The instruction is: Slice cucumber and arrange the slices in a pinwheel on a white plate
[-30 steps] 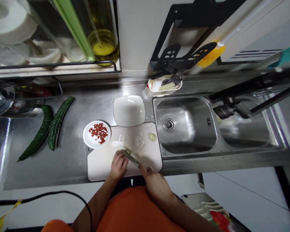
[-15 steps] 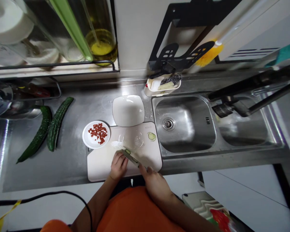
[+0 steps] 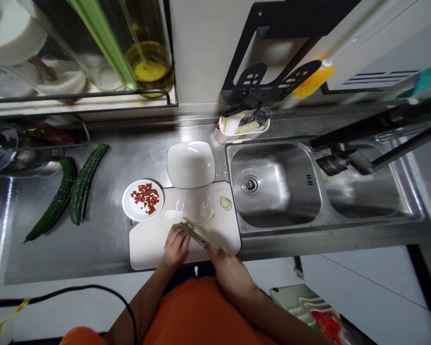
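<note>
My right hand (image 3: 230, 270) is closed round the handle of a kitchen knife (image 3: 194, 235), whose blade slants up and left over the white cutting board (image 3: 149, 247). Close to the blade's tip, my left hand (image 3: 175, 243) has its fingers curled on a piece of cucumber, which fingers and blade mostly hide. Thin cucumber slices (image 3: 189, 225) show along the blade. A few pale green slices (image 3: 225, 203) lie at the board's upper right corner. Wet marks spot the middle of the board.
A white plate of red diced bits (image 3: 135, 210) overlaps the board's upper left corner. Behind the board sits a white square dish (image 3: 191, 165). Two whole cucumbers (image 3: 84, 184) lie left. On the right are a steel sink (image 3: 283, 191) and black faucet (image 3: 366, 139).
</note>
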`<state>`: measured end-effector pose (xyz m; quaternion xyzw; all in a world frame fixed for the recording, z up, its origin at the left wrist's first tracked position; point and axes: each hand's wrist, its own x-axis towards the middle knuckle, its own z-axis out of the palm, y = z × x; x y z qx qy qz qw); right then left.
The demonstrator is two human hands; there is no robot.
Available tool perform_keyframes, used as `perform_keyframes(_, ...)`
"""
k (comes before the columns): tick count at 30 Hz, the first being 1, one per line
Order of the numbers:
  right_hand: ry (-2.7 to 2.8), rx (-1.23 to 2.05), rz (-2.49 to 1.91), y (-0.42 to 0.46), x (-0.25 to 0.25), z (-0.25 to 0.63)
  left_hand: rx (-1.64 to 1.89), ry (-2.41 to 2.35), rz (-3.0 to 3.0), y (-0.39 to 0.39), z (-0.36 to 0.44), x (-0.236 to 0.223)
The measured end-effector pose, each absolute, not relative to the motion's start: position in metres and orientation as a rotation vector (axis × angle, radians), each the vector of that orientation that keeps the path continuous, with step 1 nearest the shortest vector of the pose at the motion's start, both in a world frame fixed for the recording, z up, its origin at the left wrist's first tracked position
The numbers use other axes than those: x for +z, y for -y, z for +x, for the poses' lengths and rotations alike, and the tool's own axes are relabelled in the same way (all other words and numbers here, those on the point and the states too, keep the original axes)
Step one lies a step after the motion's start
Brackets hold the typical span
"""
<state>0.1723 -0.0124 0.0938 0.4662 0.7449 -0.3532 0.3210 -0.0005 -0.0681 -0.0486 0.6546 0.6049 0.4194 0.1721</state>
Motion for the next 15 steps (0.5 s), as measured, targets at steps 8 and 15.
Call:
perform_keyframes(8, -1.949, -0.908, 1.220, 0.0084, 0.0950, 0.1676, 1.186, -1.719, 1.854, 0.0690, -0.0004, -0.0496)
perform_keyframes(15, -1.985, -0.880, 1.232, 0.0107, 0.0882, 0.1653, 1.190, -1.728, 1.857, 0.0671, 0.0003, -0.0468)
